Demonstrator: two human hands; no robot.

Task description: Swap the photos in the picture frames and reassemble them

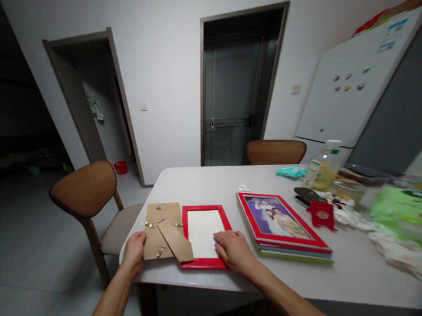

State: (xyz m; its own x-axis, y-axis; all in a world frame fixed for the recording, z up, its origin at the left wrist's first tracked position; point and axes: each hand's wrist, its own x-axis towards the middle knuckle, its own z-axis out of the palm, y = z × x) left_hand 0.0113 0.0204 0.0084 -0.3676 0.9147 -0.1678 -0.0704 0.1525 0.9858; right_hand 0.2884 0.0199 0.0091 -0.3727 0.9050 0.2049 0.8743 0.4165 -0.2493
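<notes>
A brown backing board (152, 247) with metal clips and a stand leg (176, 242) lies at the table's near left. Its left edge is pinched in my left hand (133, 251). Beside it is a red picture frame (206, 263) with a white inside; the stand leg overlaps the frame's lower left corner. My right hand (236, 249) lies over the frame's right rim, fingers bent onto the white area. To the right of that hand is a stack of frames, the top one a red frame with a photo (277, 218) of people.
The white table (205, 182) also holds a bottle (322, 168), a black object (308, 196), a red item (322, 215), a teal packet (291, 172), crumpled tissue and a green package (407, 212) at right. Wooden chairs (86, 189) stand at the left and far sides.
</notes>
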